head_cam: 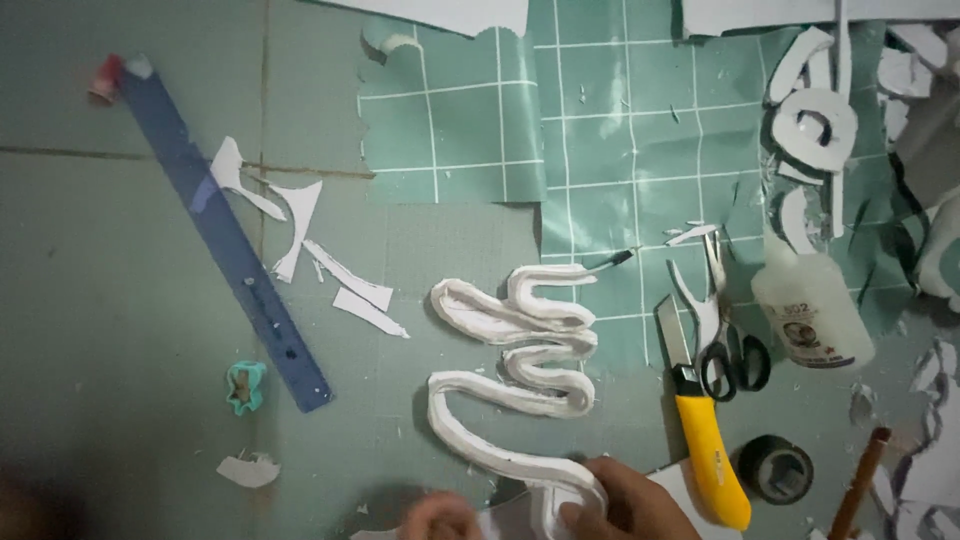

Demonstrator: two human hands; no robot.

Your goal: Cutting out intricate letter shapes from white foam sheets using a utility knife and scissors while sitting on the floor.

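A white wavy foam strip piece [520,350] with raised walls lies on the green floor in the lower middle. At the bottom edge my right hand [625,505] pinches the near end of this foam piece. My left hand [440,518] is just left of it, fingertips only in view, touching white material at the piece's near end; what it grips is cut off by the frame. A yellow utility knife [705,450] lies right of my right hand, with small black scissors [730,350] and a clear glue bottle [812,310] beyond it.
A blue ruler [225,235] lies diagonally at left, with white foam scraps [300,230] beside it and a small teal clip [245,387] below. A green gridded cutting sheet [600,140] covers the top middle. A black tape roll [775,468] and brown stick [860,480] sit lower right.
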